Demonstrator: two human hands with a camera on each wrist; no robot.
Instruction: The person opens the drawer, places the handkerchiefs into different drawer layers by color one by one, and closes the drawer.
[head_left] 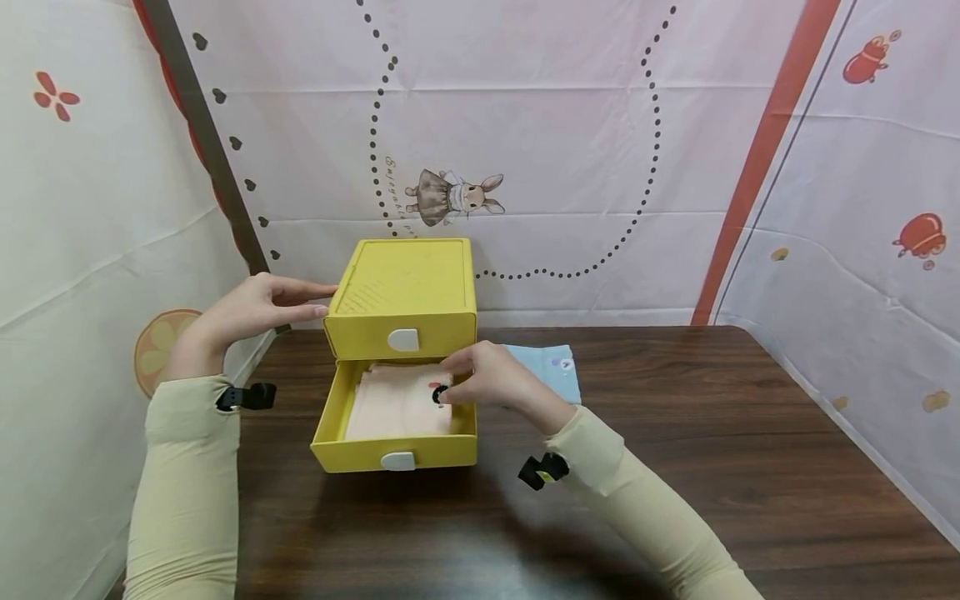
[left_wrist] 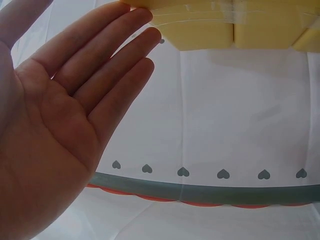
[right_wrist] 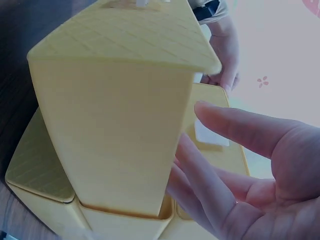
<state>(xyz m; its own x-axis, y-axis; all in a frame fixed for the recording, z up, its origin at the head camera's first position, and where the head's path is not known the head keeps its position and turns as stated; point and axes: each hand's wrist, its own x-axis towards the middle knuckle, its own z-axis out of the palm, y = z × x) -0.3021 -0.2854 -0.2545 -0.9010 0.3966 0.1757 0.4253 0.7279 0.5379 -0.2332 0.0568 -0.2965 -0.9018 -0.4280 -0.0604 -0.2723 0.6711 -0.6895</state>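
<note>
A yellow two-drawer box (head_left: 401,279) stands on the table, its lower drawer (head_left: 438,452) pulled out and its upper one closed. Folded pale pink cloth (head_left: 393,404) with a small red and black print lies inside the lower drawer. My left hand (head_left: 255,310) has its fingertips at the box's left side; in the left wrist view its fingers stretch straight toward the yellow wall. My right hand (head_left: 491,379) reaches over the drawer's right wall, thumb beside the print. In the right wrist view its thumb (right_wrist: 240,127) and fingers are apart, with fingertips partly hidden behind the drawer.
A light blue cloth (head_left: 551,371) lies on the dark wooden table (head_left: 675,433) to the right of the box, partly hidden by my right hand. Printed curtains (head_left: 562,150) stand around the back and both sides.
</note>
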